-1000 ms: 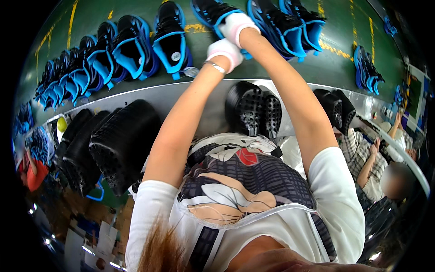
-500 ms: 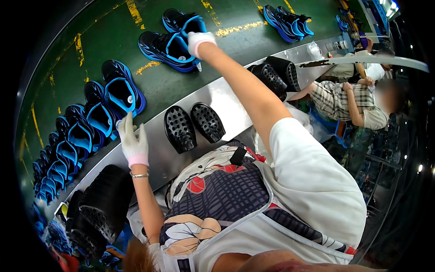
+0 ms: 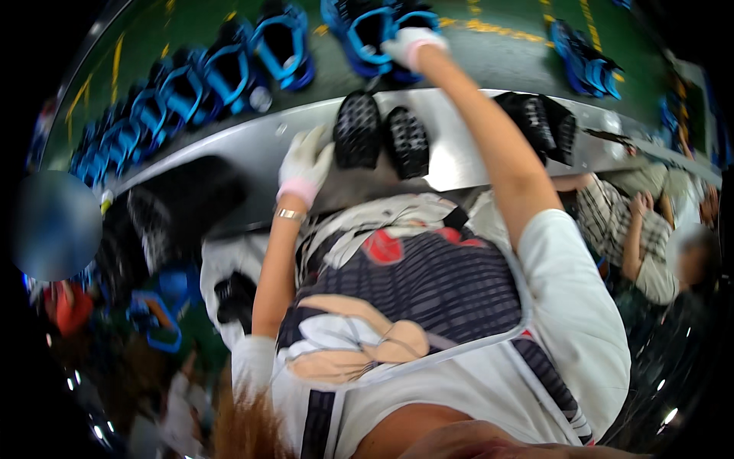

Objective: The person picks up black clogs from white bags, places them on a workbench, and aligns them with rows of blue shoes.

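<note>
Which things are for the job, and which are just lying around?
Probably job: blue-black shoe at right hand; black patterned blocks near left hand; shoe row at left.

Probably lying about: clear bottle-like thing; blue thing below.

Head view: left one of two head-worn fisheye cameras; looks steeply down, upright; straight edges bent, corners black.
Apron [image 3: 428, 283]: close beneath the lens, lower middle; partly foreshortened.
Metal desk [image 3: 451, 145]: farther out; bowed across the upper half.
</note>
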Available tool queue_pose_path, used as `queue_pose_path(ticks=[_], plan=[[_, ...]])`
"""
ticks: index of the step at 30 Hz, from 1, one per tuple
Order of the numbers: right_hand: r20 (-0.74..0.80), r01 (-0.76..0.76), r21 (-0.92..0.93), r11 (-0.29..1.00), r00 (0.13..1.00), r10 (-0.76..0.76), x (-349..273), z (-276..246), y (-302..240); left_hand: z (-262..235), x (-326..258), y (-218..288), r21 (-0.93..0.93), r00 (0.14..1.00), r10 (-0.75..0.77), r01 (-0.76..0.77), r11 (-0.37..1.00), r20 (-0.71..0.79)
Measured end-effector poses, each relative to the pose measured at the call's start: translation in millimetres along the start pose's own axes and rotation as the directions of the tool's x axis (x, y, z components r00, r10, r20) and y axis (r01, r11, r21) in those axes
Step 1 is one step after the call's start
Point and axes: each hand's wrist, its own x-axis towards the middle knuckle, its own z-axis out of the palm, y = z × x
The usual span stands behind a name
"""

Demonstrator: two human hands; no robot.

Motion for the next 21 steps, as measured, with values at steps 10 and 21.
queue_pose_path(ticks=[10,21], plan=[[-0.226,0.628,0.197,0.753,0.776,-0.589,-178,38,-4,22,-30,8,-0.104,0.985,-0.152,0.143,0.984,-0.086],[-0.242,0.700,0.076,0.710,0.704,-0.668,-194,64,3,39,-43,26,-0.099,0.966,-0.176,0.160,0.982,-0.188]])
